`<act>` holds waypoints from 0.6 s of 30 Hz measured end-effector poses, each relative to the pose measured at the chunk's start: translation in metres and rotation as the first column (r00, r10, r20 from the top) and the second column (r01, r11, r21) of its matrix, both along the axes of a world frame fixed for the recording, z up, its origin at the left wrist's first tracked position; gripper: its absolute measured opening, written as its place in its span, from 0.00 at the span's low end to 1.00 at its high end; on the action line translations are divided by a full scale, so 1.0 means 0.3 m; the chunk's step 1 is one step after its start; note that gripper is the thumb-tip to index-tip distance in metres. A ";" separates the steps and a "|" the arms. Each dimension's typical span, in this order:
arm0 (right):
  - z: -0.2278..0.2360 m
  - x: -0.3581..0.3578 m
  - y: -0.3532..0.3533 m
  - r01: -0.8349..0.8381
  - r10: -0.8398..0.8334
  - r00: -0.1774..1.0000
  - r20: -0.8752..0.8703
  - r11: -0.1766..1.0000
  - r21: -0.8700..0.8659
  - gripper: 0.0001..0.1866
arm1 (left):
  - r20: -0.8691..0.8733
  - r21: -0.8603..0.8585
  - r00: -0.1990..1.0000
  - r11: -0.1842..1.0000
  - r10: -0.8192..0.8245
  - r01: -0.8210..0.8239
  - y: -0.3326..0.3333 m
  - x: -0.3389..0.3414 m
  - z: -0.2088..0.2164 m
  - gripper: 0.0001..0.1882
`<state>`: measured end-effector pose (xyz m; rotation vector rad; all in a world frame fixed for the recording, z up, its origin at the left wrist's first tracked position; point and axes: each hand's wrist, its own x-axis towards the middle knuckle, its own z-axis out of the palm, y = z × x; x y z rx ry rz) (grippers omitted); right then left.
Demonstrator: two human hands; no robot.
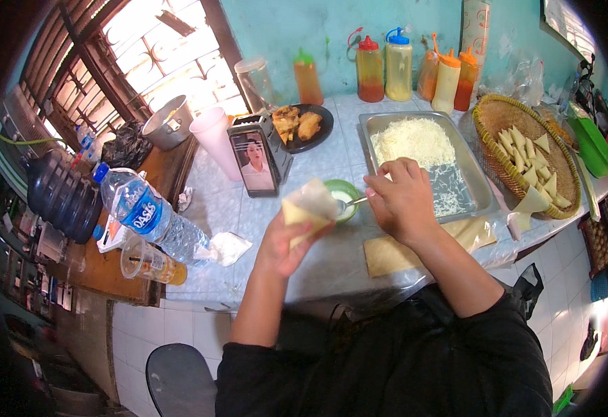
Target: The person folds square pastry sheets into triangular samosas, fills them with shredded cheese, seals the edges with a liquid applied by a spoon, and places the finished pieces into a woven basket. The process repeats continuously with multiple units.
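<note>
My left hand (283, 247) is closed around a pale pastry wrapper (302, 214) folded into a cone shape, held upright over the table. In my right hand (404, 198) I grip a metal spoon (361, 200), its bowl end close to the wrapper and over a small green bowl (349, 186) of white liquid. Part of that bowl is hidden behind the wrapper and spoon. Behind my right hand lies a steel tray (484, 191) with shredded white cheese (415, 139). A stack of flat wrappers (390, 257), partly under clear plastic, rests beneath my right forearm.
A woven basket (488, 115) of several folded triangular pastries stands at right. A phone (254, 163) leans on a stand, near a dark plate (323, 128) of fried food. Sauce bottles (399, 66) line the wall. Left are a water bottle (154, 215) and a plastic cup (152, 264).
</note>
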<state>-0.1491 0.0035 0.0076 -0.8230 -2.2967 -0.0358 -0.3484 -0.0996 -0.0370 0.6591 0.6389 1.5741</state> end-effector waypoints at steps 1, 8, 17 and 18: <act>0.015 0.021 -0.003 -0.056 0.050 0.997 -0.057 0.991 -0.119 0.13 | 0.016 0.009 1.000 1.000 -0.026 0.026 -0.007 0.028 0.017 0.35; 0.042 0.165 -0.039 -0.585 0.031 0.795 -0.605 0.301 -0.753 0.18 | 0.045 0.062 0.987 0.986 -0.156 0.153 -0.049 0.278 0.112 0.33; 0.066 0.337 -0.145 -0.860 -0.160 0.453 -0.877 0.182 -0.477 0.14 | 0.018 0.115 0.973 0.967 -0.231 0.227 -0.038 0.514 0.157 0.35; 0.051 0.361 -0.154 -0.825 -0.125 0.483 -0.867 0.265 -0.499 0.14 | -0.002 0.120 0.972 0.965 -0.234 0.233 -0.039 0.538 0.162 0.36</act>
